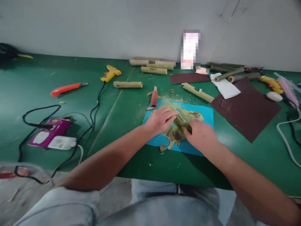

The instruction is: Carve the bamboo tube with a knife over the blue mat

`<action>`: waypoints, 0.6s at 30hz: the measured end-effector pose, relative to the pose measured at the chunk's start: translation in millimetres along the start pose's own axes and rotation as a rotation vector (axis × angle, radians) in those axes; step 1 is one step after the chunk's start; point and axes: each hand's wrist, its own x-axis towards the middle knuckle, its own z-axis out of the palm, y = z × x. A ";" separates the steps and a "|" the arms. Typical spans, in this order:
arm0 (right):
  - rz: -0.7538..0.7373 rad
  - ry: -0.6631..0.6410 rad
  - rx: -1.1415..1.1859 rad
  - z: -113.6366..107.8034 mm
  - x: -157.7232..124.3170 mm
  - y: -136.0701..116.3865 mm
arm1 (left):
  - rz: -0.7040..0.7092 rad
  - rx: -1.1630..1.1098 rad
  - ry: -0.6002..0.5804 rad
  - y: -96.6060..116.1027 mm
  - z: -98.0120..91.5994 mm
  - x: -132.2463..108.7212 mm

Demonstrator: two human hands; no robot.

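Observation:
My right hand (201, 133) is closed around a short bamboo tube (180, 119) that has a rectangular opening cut in its side. At the tube's upper end, my left hand (161, 120) pinches a small thin brown piece that looks like sandpaper, mostly hidden by the fingers. Below both hands lies a blue sheet (207, 114), strewn with yellowish bamboo dust and shavings (173, 133). Just beyond my left hand rests a knife with a reddish handle (154, 98).
Several cut bamboo tubes (154, 71) lie along the wall; another notched bamboo piece (198, 93) is nearer. Dark sandpaper sheets (250, 110) are at right. Leftward are a yellow glue gun (110, 73), a red-handled cutter (67, 89) and a purple power strip (50, 133) with trailing cables.

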 end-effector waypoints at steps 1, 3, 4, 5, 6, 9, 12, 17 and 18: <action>0.008 -0.001 0.003 -0.3 -0.1 -0.3 | -0.024 0.002 0.020 -2.8 -0.9 0.8; 0.023 -0.004 0.008 -0.7 -0.2 -0.9 | -0.077 0.003 0.045 -9.8 -2.0 2.1; 0.023 -0.002 0.011 -0.6 -0.2 -1.0 | -0.101 -0.005 0.052 -13.6 -2.1 2.6; 0.017 0.005 0.017 -0.1 -0.1 -0.8 | -0.123 -0.018 0.059 -17.1 -2.0 2.9; 0.005 0.015 0.025 0.6 0.2 -0.5 | -0.140 -0.034 0.063 -20.2 -1.7 3.3; -0.031 0.045 0.047 3.8 1.8 1.2 | -0.176 -0.070 0.065 -24.4 0.5 3.8; -0.035 0.033 0.054 6.5 3.7 3.0 | -0.155 -0.045 0.047 -19.7 3.6 3.2; -0.040 0.025 0.061 6.4 5.3 4.2 | 0.007 0.119 -0.107 -11.1 5.8 2.5; -0.037 0.027 0.061 6.0 5.4 4.2 | 0.005 0.127 -0.098 -11.6 5.4 3.3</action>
